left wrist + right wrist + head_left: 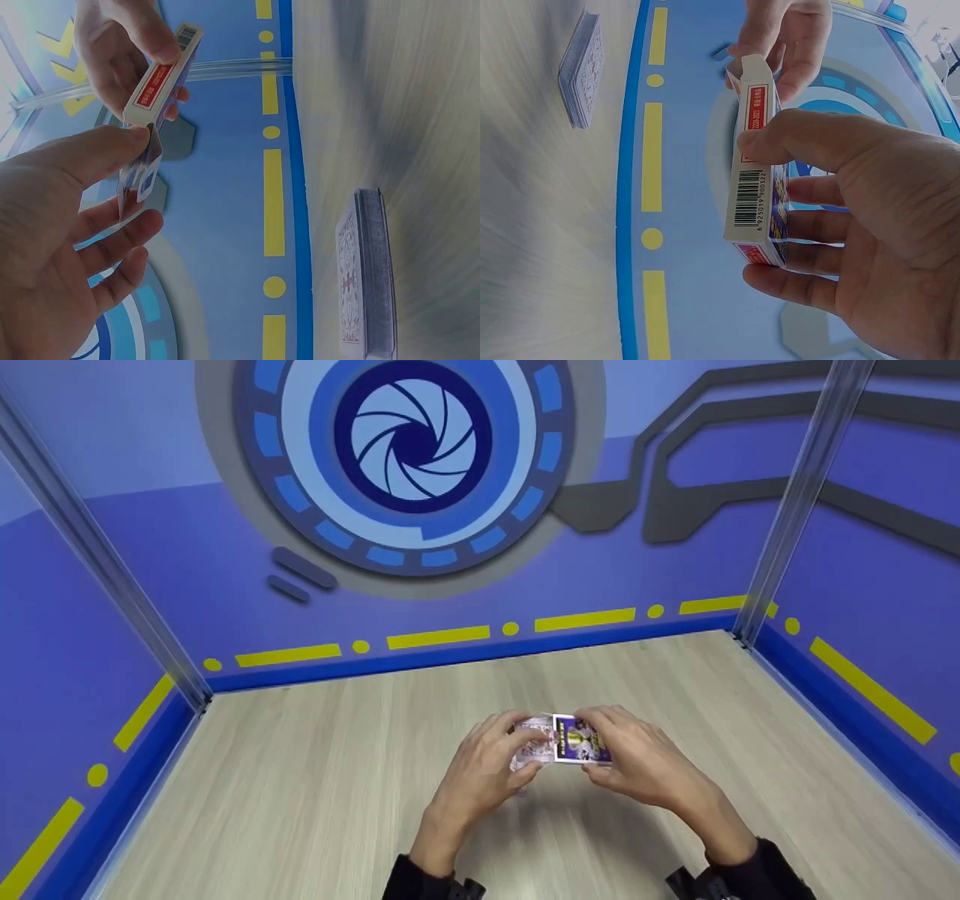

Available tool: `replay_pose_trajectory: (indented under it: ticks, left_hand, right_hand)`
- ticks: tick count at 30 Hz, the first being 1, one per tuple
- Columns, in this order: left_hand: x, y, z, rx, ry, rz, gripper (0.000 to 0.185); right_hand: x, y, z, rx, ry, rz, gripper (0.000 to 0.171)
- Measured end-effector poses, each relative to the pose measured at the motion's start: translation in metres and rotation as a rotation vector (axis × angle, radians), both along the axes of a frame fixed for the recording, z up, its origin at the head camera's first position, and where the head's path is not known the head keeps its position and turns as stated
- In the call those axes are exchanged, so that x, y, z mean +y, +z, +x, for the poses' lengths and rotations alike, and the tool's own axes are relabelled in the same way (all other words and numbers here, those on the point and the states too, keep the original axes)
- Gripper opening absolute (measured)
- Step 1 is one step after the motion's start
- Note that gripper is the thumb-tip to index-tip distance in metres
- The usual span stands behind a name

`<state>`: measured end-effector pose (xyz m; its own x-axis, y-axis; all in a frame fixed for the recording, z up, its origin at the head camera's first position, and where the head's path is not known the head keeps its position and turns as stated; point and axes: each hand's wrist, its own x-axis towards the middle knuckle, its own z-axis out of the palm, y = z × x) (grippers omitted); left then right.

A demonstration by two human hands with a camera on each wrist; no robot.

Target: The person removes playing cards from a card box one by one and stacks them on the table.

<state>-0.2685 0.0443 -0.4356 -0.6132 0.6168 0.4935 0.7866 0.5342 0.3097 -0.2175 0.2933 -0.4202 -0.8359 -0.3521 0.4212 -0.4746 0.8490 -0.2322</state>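
Observation:
A printed playing-card box (577,739) is held above the table between both hands. My right hand (637,757) grips its body, the thumb on the narrow white side with the barcode and the fingers against the purple face, as the right wrist view shows. At the box's other end, my left hand (487,761) pinches the open end flap (150,169) between thumb and forefinger, its other fingers loosely bent. A deck of playing cards (364,277) with a patterned back lies on the table below, partly hidden by the left hand in the head view.
The wood-grain table (315,780) is bounded by blue printed panels (450,615) at the back and sides. Metal posts (780,502) stand at the back corners. Dark sleeves (765,877) cover both forearms near the wrists.

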Motion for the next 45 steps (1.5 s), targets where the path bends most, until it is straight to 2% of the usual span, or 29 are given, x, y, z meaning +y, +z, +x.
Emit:
replay_pose_trajectory:
  ticks: [6, 18, 25, 30, 37, 45]
  left_hand:
    - [-0.009, 0.005, -0.003, 0.011, 0.008, 0.019, 0.031]
    - [-0.031, 0.012, -0.014, -0.050, 0.012, 0.108, 0.029]
    - [-0.047, 0.014, -0.019, -0.078, 0.051, 0.141, 0.027]
    - [-0.050, 0.010, -0.021, -0.151, 0.075, 0.111, 0.026]
    - [-0.050, -0.001, -0.027, -0.266, 0.083, 0.045, 0.025]
    - [-0.049, -0.013, -0.033, -0.314, 0.079, 0.003, 0.023]
  right_hand:
    - [0.006, 0.002, -0.001, 0.006, -0.011, -0.009, 0.061]
    - [0.018, 0.008, 0.001, 0.006, -0.062, -0.050, 0.061]
    - [0.020, 0.010, 0.001, 0.011, -0.066, -0.084, 0.063]
    - [0.020, 0.009, 0.002, -0.008, -0.061, -0.118, 0.065]
    - [0.019, 0.008, 0.002, -0.008, -0.066, -0.110, 0.067]
    - [0.019, 0.008, 0.002, -0.014, -0.069, -0.084, 0.067]
